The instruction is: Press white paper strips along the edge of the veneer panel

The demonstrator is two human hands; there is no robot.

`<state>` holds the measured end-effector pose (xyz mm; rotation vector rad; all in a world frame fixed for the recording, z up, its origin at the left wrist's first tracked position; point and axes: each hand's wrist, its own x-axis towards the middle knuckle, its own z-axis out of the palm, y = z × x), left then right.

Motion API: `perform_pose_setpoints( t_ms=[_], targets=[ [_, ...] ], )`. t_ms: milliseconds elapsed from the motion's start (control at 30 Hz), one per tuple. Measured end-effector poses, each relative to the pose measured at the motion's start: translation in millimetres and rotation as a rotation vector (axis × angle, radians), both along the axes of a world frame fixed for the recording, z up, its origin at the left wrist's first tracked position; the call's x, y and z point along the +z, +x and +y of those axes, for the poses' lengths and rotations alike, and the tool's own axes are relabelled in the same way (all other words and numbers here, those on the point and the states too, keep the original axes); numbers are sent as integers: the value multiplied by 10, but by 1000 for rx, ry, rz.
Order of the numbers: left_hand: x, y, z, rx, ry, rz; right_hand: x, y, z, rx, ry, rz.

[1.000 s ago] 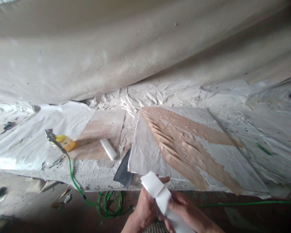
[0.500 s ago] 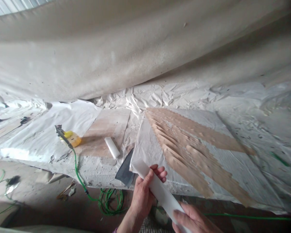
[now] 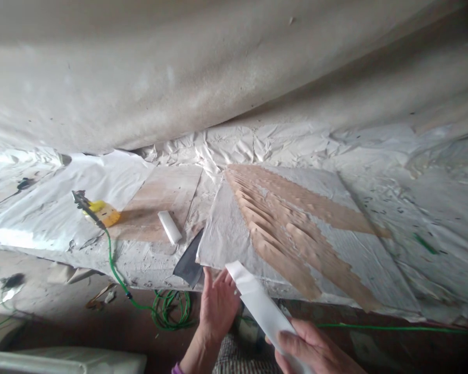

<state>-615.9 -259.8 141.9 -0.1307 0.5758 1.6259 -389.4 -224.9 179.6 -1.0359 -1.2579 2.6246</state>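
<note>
A long white paper strip [image 3: 262, 307] slants up from the bottom of the view toward the table edge. My right hand [image 3: 309, 349] grips its lower end, fingers closed round it. My left hand [image 3: 217, 301] is stretched out flat beside the strip's upper end, fingers apart, touching or just off its edge. Behind the strip lies a fanned row of thin tan wood veneer pieces [image 3: 292, 228] on a white sheet. A dark flat blade [image 3: 187, 262] sticks over the table edge just left of my left hand.
A small white block [image 3: 169, 227] rests on a wood panel [image 3: 159, 200]. A yellow tool [image 3: 101, 212] with a green hose [image 3: 156, 309] lies at the left, the hose coiled on the floor. Crumpled white plastic sheeting [image 3: 257, 143] covers the table.
The strip was folded between both hands a second ago and has been drawn out straight. My left hand has let go of it and opened flat beside its upper end.
</note>
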Motion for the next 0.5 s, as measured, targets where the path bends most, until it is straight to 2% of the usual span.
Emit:
perform_pose_setpoints(
  t_ms=[100,133,200,267,400,500],
  targets=[
    [-211,452,-410,-276,-51,-30,38,-18,44,-44,38,60],
    [-237,597,-520,-403,-26,-40,42,-17,58,-53,39,70],
    [-203,819,-638,-497,124,-32,46,-3,81,-53,30,71],
    [-73,924,-607,-464,249,28,56,23,97,-26,13,71],
    [233,886,-340,-254,242,137,93,77,102,67,-43,101],
    [312,882,-213,-190,266,99,113,99,92,82,-73,140]
  ],
)
